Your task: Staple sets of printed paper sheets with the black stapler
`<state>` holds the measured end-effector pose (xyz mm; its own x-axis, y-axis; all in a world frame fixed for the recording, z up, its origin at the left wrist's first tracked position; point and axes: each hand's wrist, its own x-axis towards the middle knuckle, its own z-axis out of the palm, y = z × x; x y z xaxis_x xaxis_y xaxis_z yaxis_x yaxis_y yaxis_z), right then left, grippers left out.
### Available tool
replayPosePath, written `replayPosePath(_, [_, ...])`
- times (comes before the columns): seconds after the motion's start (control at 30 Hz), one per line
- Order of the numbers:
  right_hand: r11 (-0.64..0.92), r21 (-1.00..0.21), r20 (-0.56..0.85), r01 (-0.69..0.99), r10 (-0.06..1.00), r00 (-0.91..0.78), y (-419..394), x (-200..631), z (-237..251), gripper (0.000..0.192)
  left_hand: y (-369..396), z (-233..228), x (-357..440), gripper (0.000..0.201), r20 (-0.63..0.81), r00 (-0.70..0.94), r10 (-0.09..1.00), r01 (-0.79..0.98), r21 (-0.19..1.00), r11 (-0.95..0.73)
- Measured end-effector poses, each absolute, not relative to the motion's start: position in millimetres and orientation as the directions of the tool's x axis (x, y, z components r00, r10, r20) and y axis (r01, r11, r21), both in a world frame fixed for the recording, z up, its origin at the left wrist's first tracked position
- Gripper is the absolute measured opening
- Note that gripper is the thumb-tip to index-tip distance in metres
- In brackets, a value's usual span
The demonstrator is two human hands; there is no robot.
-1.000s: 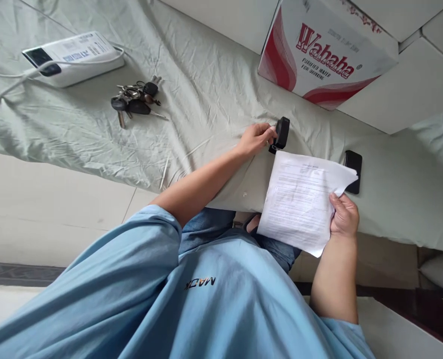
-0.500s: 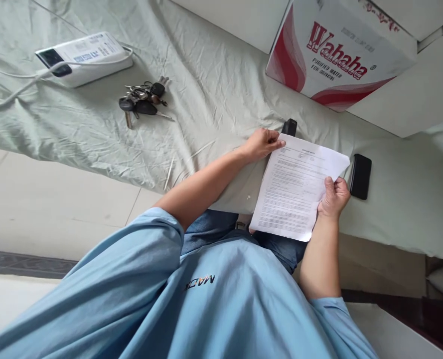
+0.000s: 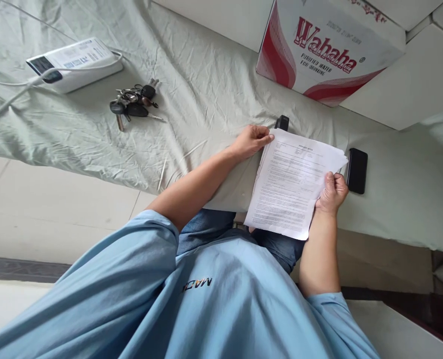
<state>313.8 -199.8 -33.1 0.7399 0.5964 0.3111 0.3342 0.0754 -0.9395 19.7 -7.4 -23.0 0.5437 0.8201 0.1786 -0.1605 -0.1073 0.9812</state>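
Off the black device (image 3: pixel 282 122), the left hand (image 3: pixel 249 142) now pinches a corner of the papers (image 3: pixel 292 184), the right hand (image 3: pixel 332 193) gripping their edge, apparently steadying them over the near edge of the worktop (image 3: pixel 404 199).

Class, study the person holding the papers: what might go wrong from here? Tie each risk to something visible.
The printed sheets, pinched near one corner by the left hand and held by the right hand, look unevenly stacked, so they might slip further out of line.
The smartphone lies close to the right hand, so it could get nudged.
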Motion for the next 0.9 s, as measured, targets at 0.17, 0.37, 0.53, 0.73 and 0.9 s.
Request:
replayPosePath(0.17, [0.082, -0.941, 0.316, 0.329, 0.563, 0.764, -197.0, 310.6, -29.8, 0.058, -3.4, -26.4, 19.9, 0.074, 0.21, 0.496, 0.842, -0.157, 0.976, -0.151])
replayPosePath(0.37, [0.058, -0.95, 0.279, 0.306, 0.595, 0.754, -199.2, 305.8, -23.1, 0.059, -6.1, -22.6, 20.4, 0.079, 0.191, 0.498, 0.846, -0.241, 0.968, -0.077])
replayPosePath(0.53, [0.041, -0.956, 0.256, 0.292, 0.605, 0.754, -200.9, 305.6, -21.1, 0.061, -11.4, -13.1, 20.5, 0.078, 0.111, 0.529, 0.841, -0.231, 0.973, 0.017])
replayPosePath(0.73, [0.019, -0.947, 0.262, 0.32, 0.621, 0.739, -200.7, 306.3, -20.7, 0.061, -11.5, -13.9, 21.3, 0.078, 0.109, 0.54, 0.835, -0.174, 0.985, -0.016])
replayPosePath(0.9, [0.037, -0.953, 0.257, 0.3, 0.618, 0.743, -201.0, 307.3, -22.0, 0.062, -9.8, -18.3, 21.2, 0.081, 0.155, 0.54, 0.828, -0.168, 0.983, -0.074])
